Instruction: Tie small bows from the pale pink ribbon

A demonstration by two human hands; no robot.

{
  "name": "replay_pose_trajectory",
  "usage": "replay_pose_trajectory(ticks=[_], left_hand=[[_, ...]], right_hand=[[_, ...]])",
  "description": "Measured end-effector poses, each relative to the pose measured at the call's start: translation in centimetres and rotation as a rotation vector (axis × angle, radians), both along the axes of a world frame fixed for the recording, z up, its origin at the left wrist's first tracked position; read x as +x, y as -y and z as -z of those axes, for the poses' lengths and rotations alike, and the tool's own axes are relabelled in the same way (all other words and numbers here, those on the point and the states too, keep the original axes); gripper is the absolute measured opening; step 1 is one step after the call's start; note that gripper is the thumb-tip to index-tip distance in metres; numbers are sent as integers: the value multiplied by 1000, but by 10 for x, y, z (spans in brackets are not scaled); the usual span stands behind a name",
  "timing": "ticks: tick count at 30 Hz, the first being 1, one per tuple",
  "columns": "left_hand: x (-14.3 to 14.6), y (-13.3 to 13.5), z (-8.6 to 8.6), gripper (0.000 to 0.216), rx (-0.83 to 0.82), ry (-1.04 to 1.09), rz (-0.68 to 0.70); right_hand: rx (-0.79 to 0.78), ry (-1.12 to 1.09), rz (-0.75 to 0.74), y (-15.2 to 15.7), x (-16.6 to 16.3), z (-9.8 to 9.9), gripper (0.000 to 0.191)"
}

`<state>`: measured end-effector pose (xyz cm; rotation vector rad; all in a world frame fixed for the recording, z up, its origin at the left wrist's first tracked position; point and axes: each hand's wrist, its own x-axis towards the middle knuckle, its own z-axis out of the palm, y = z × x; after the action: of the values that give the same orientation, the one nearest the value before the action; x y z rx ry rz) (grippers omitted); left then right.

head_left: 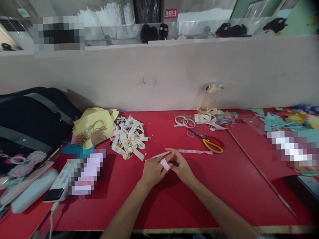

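My left hand (154, 172) and my right hand (180, 165) meet over the middle of the red table, fingertips close together. A pink ribbon (165, 164) is wrapped around fingers of my left hand, and both hands grip it. One length of the ribbon runs out to the right behind my right hand, lying on the table; another strip shows on the left above my left hand. Parts of the ribbon between the fingers are hidden. Beyond my right hand lie scissors with yellow handles (212, 145), their blades pointing to the upper left.
A pile of white printed ribbon pieces (130, 136) sits behind and left of my hands. Yellow sheets (97, 123) with twine, a dark bag (31, 120) and a power bank (61, 182) are at left. A bottle (208, 98) stands by the white partition (108, 79). A long thin rod (260, 171) lies right.
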<state>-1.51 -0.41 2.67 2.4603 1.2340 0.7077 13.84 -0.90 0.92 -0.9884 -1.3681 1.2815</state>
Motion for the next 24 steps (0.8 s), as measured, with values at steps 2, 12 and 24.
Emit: replay_pose_trajectory(ticks=[2,12,24], left_hand=[[0,-1,1,45,37,-35,-11],[-5,-4,10,49,109,-105,-15],[0,-2,21,72,130,-189,114]], right_hand=[[-41,1,-18,0,0,1,49],[-292,-292,-298,2,5,3,61],[-551,-525,-472,8,3,-3,74]])
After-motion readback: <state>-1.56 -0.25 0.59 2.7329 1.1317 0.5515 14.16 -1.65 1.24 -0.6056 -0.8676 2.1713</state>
